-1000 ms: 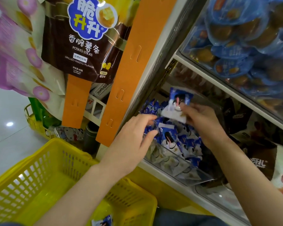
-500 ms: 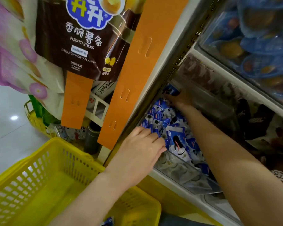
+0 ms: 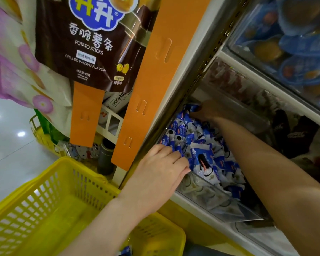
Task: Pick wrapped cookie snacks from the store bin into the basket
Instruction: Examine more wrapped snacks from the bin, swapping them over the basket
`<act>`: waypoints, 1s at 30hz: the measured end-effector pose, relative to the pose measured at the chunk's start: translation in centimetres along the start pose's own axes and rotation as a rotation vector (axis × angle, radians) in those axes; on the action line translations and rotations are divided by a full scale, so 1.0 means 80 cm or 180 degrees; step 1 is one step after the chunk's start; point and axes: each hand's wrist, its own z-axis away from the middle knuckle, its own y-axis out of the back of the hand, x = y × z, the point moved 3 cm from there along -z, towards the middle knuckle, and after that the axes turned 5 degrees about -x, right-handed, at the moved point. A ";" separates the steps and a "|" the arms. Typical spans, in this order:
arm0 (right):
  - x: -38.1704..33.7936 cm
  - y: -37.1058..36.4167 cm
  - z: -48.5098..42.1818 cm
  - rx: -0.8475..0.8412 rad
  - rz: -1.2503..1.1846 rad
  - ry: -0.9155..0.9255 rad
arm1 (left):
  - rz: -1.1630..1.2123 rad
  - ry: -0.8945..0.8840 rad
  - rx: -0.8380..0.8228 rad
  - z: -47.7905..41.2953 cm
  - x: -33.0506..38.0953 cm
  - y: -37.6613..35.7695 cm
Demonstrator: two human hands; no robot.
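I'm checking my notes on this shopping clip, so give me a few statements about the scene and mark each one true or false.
1. Both hands are at the bin of blue and white cookie packs. True.
2. The right hand is nearer the front of the bin than the left hand. False: the right hand reaches to the shadowed back, while the left hand rests on packs near the front.
3. The basket is red. False: it is yellow.
4. A brown potato sticks bag hangs beside an orange strip. True.
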 end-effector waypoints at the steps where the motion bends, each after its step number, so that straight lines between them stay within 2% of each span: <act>1: 0.000 0.000 0.000 0.0023 0.0015 0.0047 | 0.0017 -0.0006 0.0011 0.000 0.000 0.000; 7: 0.009 -0.012 0.000 -0.0029 -0.0200 0.0241 | -0.0006 -0.0003 0.0065 0.000 0.002 0.000; 11: 0.009 -0.008 0.001 0.0422 -0.0794 0.0323 | -0.0035 -0.0020 0.0115 0.000 0.002 0.000; 16: 0.004 -0.011 -0.001 0.0338 -0.0328 0.0378 | -0.0056 -0.0085 0.0113 0.000 0.001 -0.001; 21: 0.019 -0.004 -0.003 0.0447 -0.0660 0.0283 | -0.0025 -0.0124 0.0089 -0.001 0.000 -0.002; 26: 0.039 -0.006 0.010 -0.0275 -0.0428 0.0238 | -0.0058 -0.0078 0.0108 0.000 -0.002 -0.002; 30: 0.036 -0.004 0.017 -0.0325 -0.0340 0.0427 | -0.0054 -0.0043 0.0075 0.002 0.000 -0.002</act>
